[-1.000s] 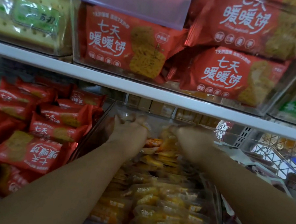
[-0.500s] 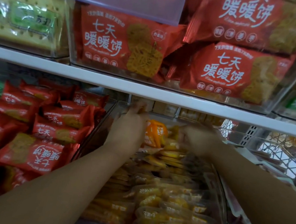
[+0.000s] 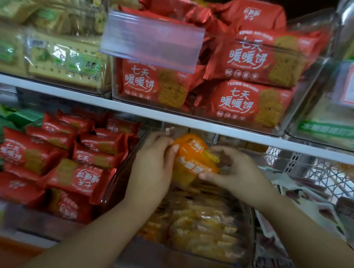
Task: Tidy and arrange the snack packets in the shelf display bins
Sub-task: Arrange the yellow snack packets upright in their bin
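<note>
Gripping a bunch of orange plastic snack packets at mid-frame, the left hand and right hand are holding it raised above the back of the clear plastic bin. A moment ago they were still digging there, so restacking is likely beginning.

Dim warm light, soft motion blur; edges bowed, bin-front glare

A shop's snack aisle: white shelf carrying clear display bins packed with red biscuit packets; price-tag holder clipped on front.
</note>
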Action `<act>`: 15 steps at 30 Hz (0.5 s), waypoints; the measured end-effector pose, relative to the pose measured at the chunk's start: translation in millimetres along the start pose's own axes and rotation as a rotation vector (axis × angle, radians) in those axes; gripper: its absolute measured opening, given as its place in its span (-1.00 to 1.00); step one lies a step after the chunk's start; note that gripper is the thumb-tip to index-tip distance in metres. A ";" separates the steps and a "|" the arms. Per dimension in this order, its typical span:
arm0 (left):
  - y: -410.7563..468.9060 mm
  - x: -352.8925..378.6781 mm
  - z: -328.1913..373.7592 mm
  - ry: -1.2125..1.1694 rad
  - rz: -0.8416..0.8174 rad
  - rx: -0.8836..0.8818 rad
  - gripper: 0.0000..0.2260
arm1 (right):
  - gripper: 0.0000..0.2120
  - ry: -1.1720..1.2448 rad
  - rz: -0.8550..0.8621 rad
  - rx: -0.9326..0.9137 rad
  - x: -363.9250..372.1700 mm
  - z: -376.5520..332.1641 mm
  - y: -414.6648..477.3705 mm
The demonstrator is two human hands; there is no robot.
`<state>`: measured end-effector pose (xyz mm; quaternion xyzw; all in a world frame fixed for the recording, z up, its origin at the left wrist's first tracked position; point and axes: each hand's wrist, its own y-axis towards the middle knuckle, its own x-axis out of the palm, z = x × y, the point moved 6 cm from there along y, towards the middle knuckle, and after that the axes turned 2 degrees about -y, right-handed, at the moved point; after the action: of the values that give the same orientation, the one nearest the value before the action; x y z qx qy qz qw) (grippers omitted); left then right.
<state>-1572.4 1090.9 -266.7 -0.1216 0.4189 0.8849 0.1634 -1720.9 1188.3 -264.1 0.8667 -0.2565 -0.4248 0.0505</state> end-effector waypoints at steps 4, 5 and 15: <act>-19.6 -13.2 15.2 -0.128 -0.022 -0.054 -0.92 | -0.64 0.109 0.198 -0.038 -9.6 -7.1 -27.4; -21.6 -15.3 18.4 -0.159 -0.043 -0.076 -0.92 | -0.64 0.145 0.231 -0.053 -10.7 -8.7 -34.3; -37.1 -29.2 6.8 -0.392 0.002 -0.397 -0.76 | -0.82 0.441 0.471 0.029 -22.9 10.0 -73.5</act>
<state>-1531.7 1112.9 -278.2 0.0227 0.1976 0.9565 0.2134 -1710.6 1264.2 -276.7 0.8553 -0.4391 -0.1995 0.1895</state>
